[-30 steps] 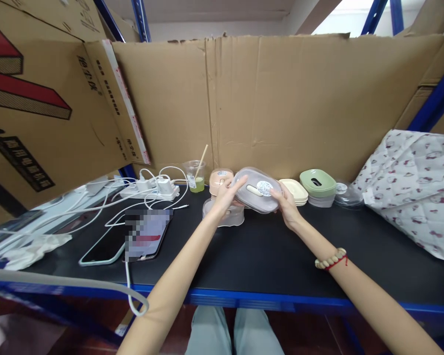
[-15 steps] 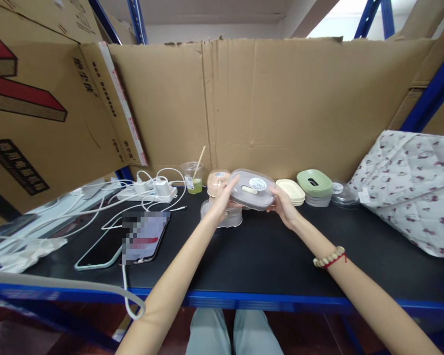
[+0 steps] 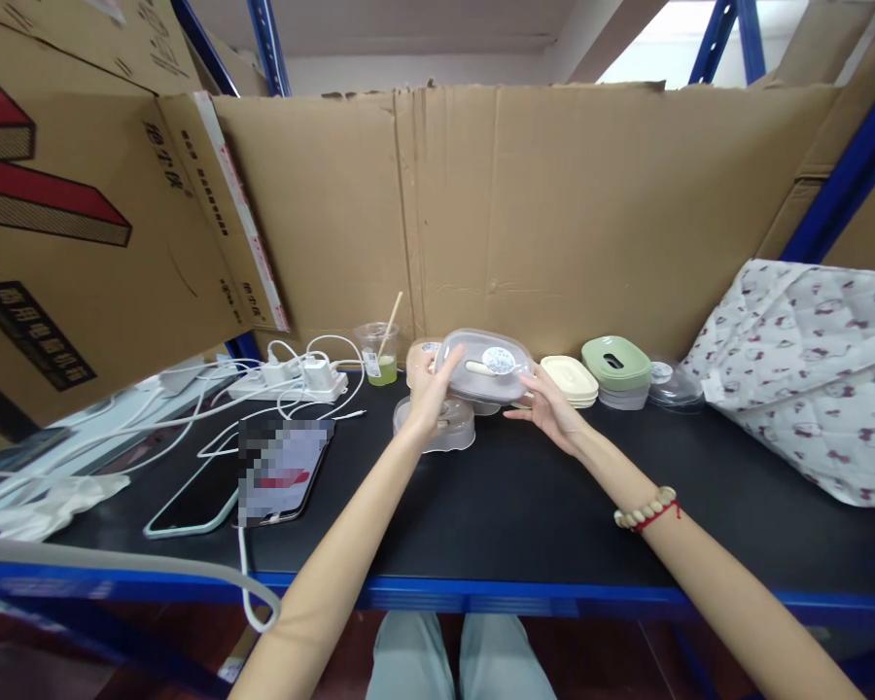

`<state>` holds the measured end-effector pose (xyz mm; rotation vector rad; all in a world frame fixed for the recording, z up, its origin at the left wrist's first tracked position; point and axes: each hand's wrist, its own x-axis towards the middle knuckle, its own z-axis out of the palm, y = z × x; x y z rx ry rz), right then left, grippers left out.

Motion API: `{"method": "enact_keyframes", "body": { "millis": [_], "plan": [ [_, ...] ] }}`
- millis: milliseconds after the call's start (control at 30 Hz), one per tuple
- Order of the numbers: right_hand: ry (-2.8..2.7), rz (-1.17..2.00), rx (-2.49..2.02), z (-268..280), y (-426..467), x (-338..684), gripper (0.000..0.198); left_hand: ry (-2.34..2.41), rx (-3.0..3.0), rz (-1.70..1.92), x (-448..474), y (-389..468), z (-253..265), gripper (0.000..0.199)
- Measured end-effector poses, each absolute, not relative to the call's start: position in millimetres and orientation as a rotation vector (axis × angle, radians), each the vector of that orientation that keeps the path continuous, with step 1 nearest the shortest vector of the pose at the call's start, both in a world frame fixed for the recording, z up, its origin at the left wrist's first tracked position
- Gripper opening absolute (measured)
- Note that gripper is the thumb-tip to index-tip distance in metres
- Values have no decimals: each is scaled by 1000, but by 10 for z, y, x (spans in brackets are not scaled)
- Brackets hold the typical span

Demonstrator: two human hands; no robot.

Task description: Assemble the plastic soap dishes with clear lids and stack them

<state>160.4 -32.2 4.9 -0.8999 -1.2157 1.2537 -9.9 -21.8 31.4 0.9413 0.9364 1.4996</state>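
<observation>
A grey translucent lidded plastic box (image 3: pixel 458 365), rounded, with a pale oblong piece in its top and a round patterned sticker, is held tilted above the table between my hands. My left hand (image 3: pixel 429 399) grips its left end, thumb on top. At the right end my right hand (image 3: pixel 554 410) has its thumb side on the edge, with other fingers stretched out below. Beneath and left of it, a clear plastic box (image 3: pixel 452 437) rests on the table, partly hidden by my left hand. A peach box (image 3: pixel 417 358) stands behind my left hand, mostly covered.
Cream lids (image 3: pixel 570 377) are stacked to the right, beside a green-topped box (image 3: pixel 616 365) and a clear cover (image 3: pixel 675 387). A patterned bag (image 3: pixel 809 379) lies far right. Left are a drink cup (image 3: pixel 377 355), power strip (image 3: pixel 292 389), cables and two phones (image 3: pixel 196 496). Cardboard (image 3: pixel 554 214) stands behind.
The grey box has moved slightly left and up, with its top turned a little. The fingers of my right hand have spread out below its edge. The view has shifted slightly.
</observation>
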Motion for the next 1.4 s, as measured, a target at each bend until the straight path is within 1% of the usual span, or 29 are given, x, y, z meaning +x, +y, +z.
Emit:
{"method": "enact_keyframes", "body": {
  "millis": [167, 333, 433, 567, 700, 800, 933, 1033, 1100, 1167, 1233, 1400],
  "plan": [
    [-1269, 1244, -865, 6, -347, 1505, 63, 1123, 1003, 1701, -217, -136, 313, 31],
    [-1263, 1265, -886, -119, -335, 1419, 59, 1347, 1222, 1889, -235, -201, 344, 38],
    [-1274, 1277, -909, -170, -324, 1392, 58, 1489, 1403, 1828, -225, -260, 374, 34],
    [-1300, 1272, -1013, -213, -328, 1367, 50, 1731, 1681, 1560, -206, -293, 379, 27],
    [-1407, 1165, -1033, -256, -323, 1359, 41, 1708, 1831, 1468, -197, -287, 350, 27],
    [-1511, 961, -1045, -256, -272, 1406, 35, 1631, 1781, 1474, -199, -282, 340, 29],
    [-1520, 349, -1196, -196, -154, 1624, 27, 1590, 1798, 1554, -184, -289, 336, 31],
    [-1555, -92, -1421, -190, -77, 1891, 34, 1581, 1877, 1661, -143, -283, 319, 25],
    [-1597, -284, -1638, -236, -41, 2069, 41, 1495, 1941, 1771, -111, -270, 296, 21],
    [-1626, -370, -1864, -303, -12, 2213, 46, 1365, 1994, 1871, -83, -256, 267, 20],
    [-1673, -376, -2001, -356, 9, 2314, 44, 1242, 1998, 1922, -58, -252, 241, 19],
    [-1767, -383, -1964, -307, 8, 2417, 29, 1037, 1778, 1866, 2, -284, 219, 19]
  ]
}}
